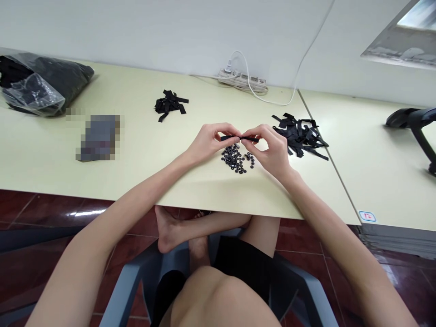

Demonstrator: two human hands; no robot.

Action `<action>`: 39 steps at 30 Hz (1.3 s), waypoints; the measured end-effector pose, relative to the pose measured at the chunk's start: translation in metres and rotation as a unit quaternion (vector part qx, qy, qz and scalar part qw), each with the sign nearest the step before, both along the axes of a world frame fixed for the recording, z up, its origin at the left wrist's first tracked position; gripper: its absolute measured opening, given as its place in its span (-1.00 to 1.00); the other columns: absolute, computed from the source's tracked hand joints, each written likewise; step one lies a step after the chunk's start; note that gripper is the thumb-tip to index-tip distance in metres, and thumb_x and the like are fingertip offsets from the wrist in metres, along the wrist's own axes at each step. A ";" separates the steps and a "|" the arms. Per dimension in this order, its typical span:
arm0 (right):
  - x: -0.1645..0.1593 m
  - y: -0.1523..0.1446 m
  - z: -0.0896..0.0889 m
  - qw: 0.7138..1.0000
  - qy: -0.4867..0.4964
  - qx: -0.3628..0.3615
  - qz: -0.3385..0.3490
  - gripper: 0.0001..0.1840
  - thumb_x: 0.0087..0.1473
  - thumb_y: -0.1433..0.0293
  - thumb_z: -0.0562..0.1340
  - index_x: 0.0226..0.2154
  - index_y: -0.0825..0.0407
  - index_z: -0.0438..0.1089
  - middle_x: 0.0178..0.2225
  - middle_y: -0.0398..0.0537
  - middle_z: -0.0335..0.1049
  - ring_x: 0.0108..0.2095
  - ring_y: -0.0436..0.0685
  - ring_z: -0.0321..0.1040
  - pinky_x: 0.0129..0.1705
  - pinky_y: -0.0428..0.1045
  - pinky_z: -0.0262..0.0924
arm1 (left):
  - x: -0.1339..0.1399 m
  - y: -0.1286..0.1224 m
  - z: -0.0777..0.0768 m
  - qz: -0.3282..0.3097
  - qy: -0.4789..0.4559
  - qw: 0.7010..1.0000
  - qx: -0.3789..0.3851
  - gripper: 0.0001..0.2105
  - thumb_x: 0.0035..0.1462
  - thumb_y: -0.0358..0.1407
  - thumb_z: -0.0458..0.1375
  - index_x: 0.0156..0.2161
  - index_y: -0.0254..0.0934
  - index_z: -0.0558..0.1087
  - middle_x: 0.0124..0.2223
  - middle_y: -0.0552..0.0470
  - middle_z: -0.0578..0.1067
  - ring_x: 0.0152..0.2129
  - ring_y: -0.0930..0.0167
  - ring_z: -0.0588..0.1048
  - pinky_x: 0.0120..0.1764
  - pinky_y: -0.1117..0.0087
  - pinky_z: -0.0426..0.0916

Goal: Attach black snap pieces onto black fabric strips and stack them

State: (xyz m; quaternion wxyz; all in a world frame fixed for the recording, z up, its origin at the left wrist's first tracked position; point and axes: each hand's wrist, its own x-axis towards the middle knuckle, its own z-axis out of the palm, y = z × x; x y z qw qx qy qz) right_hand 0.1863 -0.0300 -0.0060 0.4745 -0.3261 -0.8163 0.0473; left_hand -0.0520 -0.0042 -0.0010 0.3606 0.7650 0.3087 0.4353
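While a crinkled, clear plastic bag (pixel 73 79) is seen at the view's ten o'clock, flat black ribbons (pixel 167 104) are heaped at eleven. At one, a narrow black strip (pixel 250 139) is pinched by the left hand (pixel 213 141) and the right hand (pixel 272 146). Glossy round discs (pixel 233 159) are scattered at its six o'clock, matte loose strips (pixel 299 135) at two. At four, a blue-edged label (pixel 368 216) is marked in red, seemingly "12".

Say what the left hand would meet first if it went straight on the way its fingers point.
Most likely the right hand: the left hand points across at it, their tips almost meeting at the black strip both pinch. Whether they already touch is unclear.
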 end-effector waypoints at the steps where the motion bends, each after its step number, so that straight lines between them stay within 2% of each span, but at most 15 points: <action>1: 0.000 0.000 0.000 1.000 -0.001 -0.003 -0.001 -0.93 0.43 0.37 0.37 -0.09 -0.16 0.54 -0.25 -0.13 0.59 -0.26 0.17 0.56 -0.20 0.14 0.50 | 0.000 0.000 0.000 0.001 0.002 1.000 0.001 -0.79 0.36 -0.10 0.38 -0.08 -0.15 0.77 -0.08 -0.05 0.76 -0.13 0.31 0.67 -0.21 0.33 0.41; 17: 0.000 0.000 -0.001 0.999 0.016 0.003 -0.027 -0.92 0.40 0.33 0.40 -0.19 -0.14 0.51 -0.30 -0.15 0.58 -0.29 0.17 0.54 -0.24 0.14 0.48 | -0.001 -0.002 0.000 0.007 0.011 1.000 0.024 -0.81 0.38 -0.12 0.37 -0.09 -0.15 0.76 -0.10 -0.04 0.75 -0.15 0.33 0.67 -0.21 0.34 0.43; 21: 0.000 -0.001 -0.001 0.998 0.003 0.042 -0.042 -0.91 0.44 0.30 0.38 -0.19 -0.16 0.51 -0.32 -0.15 0.57 -0.32 0.18 0.52 -0.25 0.15 0.46 | -0.001 -0.003 0.001 0.011 0.013 0.998 0.068 -0.82 0.40 -0.12 0.36 -0.10 -0.14 0.75 -0.13 -0.02 0.74 -0.18 0.34 0.67 -0.21 0.34 0.47; 26: 0.002 0.000 -0.001 0.993 -0.011 0.115 -0.039 -0.92 0.44 0.36 0.37 -0.16 -0.18 0.52 -0.27 -0.15 0.65 -0.33 0.17 0.55 -0.26 0.16 0.43 | 0.000 -0.006 0.003 0.019 0.009 0.990 0.137 -0.79 0.43 -0.08 0.34 -0.10 -0.13 0.73 -0.12 -0.05 0.73 -0.20 0.34 0.67 -0.20 0.33 0.51; 32: 0.003 -0.001 0.001 0.998 0.007 0.061 -0.032 -0.93 0.44 0.29 0.40 -0.17 -0.18 0.56 -0.26 -0.13 0.66 -0.28 0.21 0.58 -0.20 0.20 0.48 | 0.000 -0.005 0.003 0.018 0.002 0.988 0.156 -0.75 0.45 -0.02 0.34 -0.09 -0.13 0.72 -0.11 -0.06 0.73 -0.17 0.34 0.68 -0.23 0.35 0.49; 35: 0.003 -0.002 0.002 0.999 0.020 0.039 -0.011 -0.92 0.43 0.29 0.41 -0.18 -0.17 0.56 -0.27 -0.14 0.65 -0.31 0.19 0.56 -0.24 0.18 0.47 | -0.001 -0.003 0.001 0.021 0.012 0.988 0.152 -0.70 0.44 0.05 0.33 -0.11 -0.13 0.71 -0.12 -0.07 0.73 -0.17 0.33 0.68 -0.24 0.35 0.48; 39: 0.003 -0.002 0.003 1.000 0.011 0.020 0.005 -0.94 0.44 0.32 0.40 -0.17 -0.16 0.57 -0.29 -0.15 0.64 -0.31 0.17 0.56 -0.27 0.16 0.49 | -0.002 -0.003 0.000 0.016 0.017 0.988 0.156 -0.74 0.43 0.00 0.36 -0.13 -0.14 0.70 -0.14 -0.04 0.72 -0.21 0.36 0.66 -0.24 0.36 0.47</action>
